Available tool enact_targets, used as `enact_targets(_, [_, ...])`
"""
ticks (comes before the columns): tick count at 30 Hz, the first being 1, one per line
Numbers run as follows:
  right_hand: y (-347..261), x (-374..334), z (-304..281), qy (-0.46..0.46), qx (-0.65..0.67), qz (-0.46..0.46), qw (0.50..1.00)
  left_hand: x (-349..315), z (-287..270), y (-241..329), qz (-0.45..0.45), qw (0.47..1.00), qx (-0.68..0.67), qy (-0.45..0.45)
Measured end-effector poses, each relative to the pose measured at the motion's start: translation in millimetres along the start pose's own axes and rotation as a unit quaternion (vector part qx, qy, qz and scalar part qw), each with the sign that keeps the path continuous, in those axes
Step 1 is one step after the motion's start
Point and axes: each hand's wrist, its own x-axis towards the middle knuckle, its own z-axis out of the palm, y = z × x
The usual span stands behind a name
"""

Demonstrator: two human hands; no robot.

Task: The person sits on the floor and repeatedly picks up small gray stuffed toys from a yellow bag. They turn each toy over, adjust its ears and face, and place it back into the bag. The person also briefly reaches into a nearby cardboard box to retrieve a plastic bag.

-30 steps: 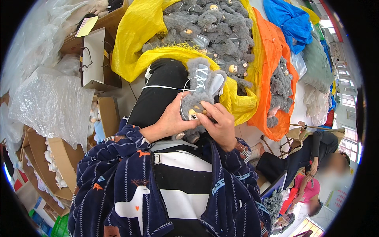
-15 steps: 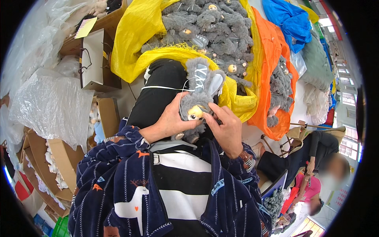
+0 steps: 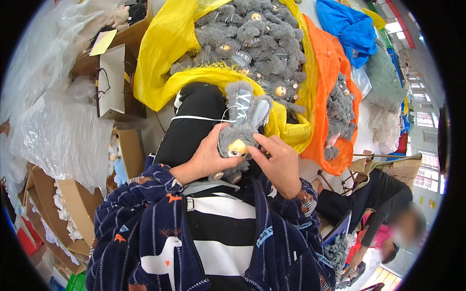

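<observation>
- My left hand (image 3: 206, 156) is wrapped around a plush toy (image 3: 235, 133), its head lying between thumb and fingers above my lap.
- My right hand (image 3: 279, 164) has thumb and forefinger brought near each other at the right edge of the toy's face (image 3: 237, 147); whether they pinch any fur, I cannot tell.
- The toy's pile is grey, shaggy and soft; its small face, between my hands, looks smooth and rounded, yellowish with dark eyes.
- Two long ears stand up beyond my fingers: one criss-crossed with white lacing (image 3: 241, 109), the other showing a sleek, pale grey lining (image 3: 260, 112).
- A thin white cord (image 3: 199, 118) stretches over my black trouser leg (image 3: 182, 133), just past my left hand.
- Ahead of both hands, a crinkled yellow woven sack (image 3: 160, 63) gapes with a frayed edge, heaped with more grey plush toys (image 3: 272, 43).
- Ahead and to the right of my right hand, an orange sack (image 3: 316, 80) holds further grey furry pieces (image 3: 340, 114).
- Left of my left hand, a brown cardboard box (image 3: 132, 153) contains pale and light-blue soft pieces (image 3: 119, 169); glossy, wrinkled clear plastic (image 3: 53, 136) lies beyond it.
</observation>
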Motion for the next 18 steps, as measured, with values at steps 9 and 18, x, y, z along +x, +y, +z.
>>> enact_targets(9, [0,10,-9,-0.044,-0.041,-0.031,0.998,0,0,0,0.000,1.000,-0.016,-0.002])
enact_targets(18, [3,10,-3,-0.030,-0.005,-0.035,0.999,0,0,-2,0.002,1.000,-0.029,-0.004])
